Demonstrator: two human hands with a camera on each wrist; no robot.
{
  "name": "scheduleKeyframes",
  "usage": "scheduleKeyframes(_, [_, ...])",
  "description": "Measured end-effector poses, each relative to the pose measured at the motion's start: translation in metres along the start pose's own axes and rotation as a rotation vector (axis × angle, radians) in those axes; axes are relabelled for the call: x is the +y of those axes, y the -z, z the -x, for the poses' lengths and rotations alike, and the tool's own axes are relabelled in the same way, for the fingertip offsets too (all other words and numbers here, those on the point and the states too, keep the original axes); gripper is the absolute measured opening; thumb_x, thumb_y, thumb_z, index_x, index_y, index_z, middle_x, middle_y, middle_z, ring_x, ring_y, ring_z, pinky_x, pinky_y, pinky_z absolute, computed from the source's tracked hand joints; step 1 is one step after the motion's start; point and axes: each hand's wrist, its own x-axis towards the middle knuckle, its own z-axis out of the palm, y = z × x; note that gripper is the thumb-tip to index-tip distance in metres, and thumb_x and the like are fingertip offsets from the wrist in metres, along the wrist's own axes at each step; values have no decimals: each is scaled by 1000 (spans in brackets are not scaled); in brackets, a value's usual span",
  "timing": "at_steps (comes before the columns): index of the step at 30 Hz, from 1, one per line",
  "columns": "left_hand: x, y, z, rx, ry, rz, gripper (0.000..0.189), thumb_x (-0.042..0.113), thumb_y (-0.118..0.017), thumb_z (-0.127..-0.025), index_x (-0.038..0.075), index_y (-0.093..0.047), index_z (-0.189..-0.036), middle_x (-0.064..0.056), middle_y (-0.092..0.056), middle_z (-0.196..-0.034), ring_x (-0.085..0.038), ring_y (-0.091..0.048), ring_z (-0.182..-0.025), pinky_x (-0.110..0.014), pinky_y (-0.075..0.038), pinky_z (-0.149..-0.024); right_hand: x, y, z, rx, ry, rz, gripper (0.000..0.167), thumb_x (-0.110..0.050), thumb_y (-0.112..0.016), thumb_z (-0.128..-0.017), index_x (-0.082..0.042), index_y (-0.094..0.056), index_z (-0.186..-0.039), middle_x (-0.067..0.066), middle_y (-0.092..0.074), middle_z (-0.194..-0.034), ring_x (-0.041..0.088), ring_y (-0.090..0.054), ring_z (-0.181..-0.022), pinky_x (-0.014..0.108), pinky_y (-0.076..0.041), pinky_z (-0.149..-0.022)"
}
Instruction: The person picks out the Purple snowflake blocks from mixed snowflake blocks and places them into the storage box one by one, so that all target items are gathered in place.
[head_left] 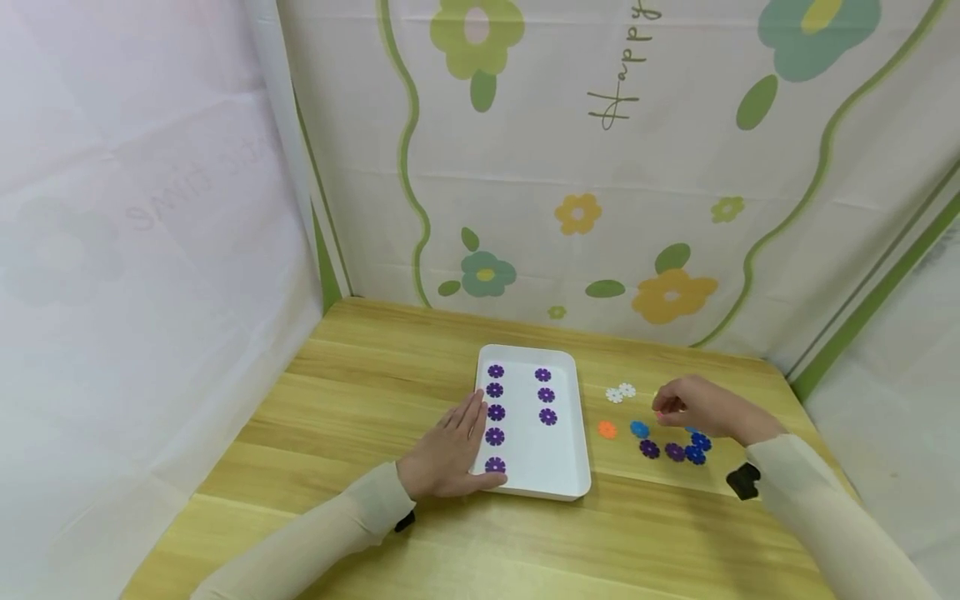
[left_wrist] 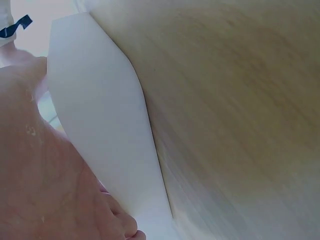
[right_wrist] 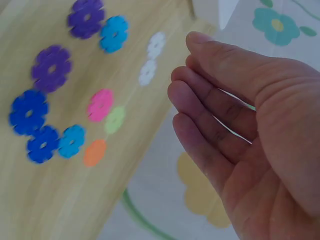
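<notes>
My left hand (head_left: 448, 450) lies along the left rim of a white tray (head_left: 525, 479), its fingers straight; in the left wrist view it rests against the tray's outer wall (left_wrist: 100, 95). Inside the tray, purple flower-shaped discs (head_left: 496, 412) form a left column of several and a right column of three. Over the loose discs to the right hovers my right hand (head_left: 701, 406). In the right wrist view its fingers are loosely bent with nothing between them. Below it lie a pink disc (right_wrist: 100, 105), a light green disc (right_wrist: 115, 119) and an orange disc (right_wrist: 95, 152).
Right of the tray lie an orange disc (head_left: 607, 429), two white discs (head_left: 620, 392), a light blue disc (head_left: 639, 429), a dark purple disc (head_left: 649, 449), a purple disc (head_left: 675, 452) and dark blue discs (head_left: 695, 455). A flower-printed curtain (head_left: 525, 167) borders the wooden table (head_left: 360, 400).
</notes>
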Motion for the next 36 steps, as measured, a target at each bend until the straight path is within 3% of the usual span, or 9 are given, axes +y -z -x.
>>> scheduleKeyframes(7, [0, 0, 2, -4, 8, 21, 111, 79, -40, -99, -8, -22, -164, -27, -11, -176, -40, -13, -165, -48, -25, -133, 23, -22, 23, 46, -58, -32, 23, -12, -79, -94, 0, -76, -113, 7, -77, -104, 11, -70, -87, 27, -60, -74])
scheduleKeyframes(12, [-1, 0, 3, -2, 11, 30, 112, 80, -40, -98, -9, -22, -164, -27, -11, -176, -40, -13, -165, -49, -26, -133, 35, -43, 29, 54, -52, -52, 28, -12, -82, -91, 2, -74, -113, 6, -76, -103, 12, -70, -87, 29, -61, -74])
scheduleKeyframes(19, [0, 0, 4, -3, 13, 36, 112, 80, -41, -98, -9, -22, -164, -27, -11, -176, -40, -13, -165, -49, -26, -133, 46, -65, 29, 88, -43, -53, 23, -18, -87, -87, -8, -77, -105, 0, -76, -100, 13, -71, -87, 31, -62, -77])
scheduleKeyframes(30, [0, 1, 3, 3, 5, 36, 112, 80, -39, -98, -8, -20, -164, -27, -10, -176, -39, -13, -165, -49, -25, -133, 55, -64, 28, 63, -97, -128, 22, -18, -87, -87, -9, -76, -104, -4, -72, -93, -1, -61, -81, 22, -56, -70])
scheduleKeyframes(36, [0, 1, 3, 9, 2, 34, 112, 80, -39, -98, -9, -21, -164, -27, -10, -176, -40, -14, -165, -49, -26, -133, 60, -59, 21, 39, -80, -174, 22, -16, -88, -85, -10, -70, -96, -5, -69, -89, 0, -58, -76, 22, -55, -66])
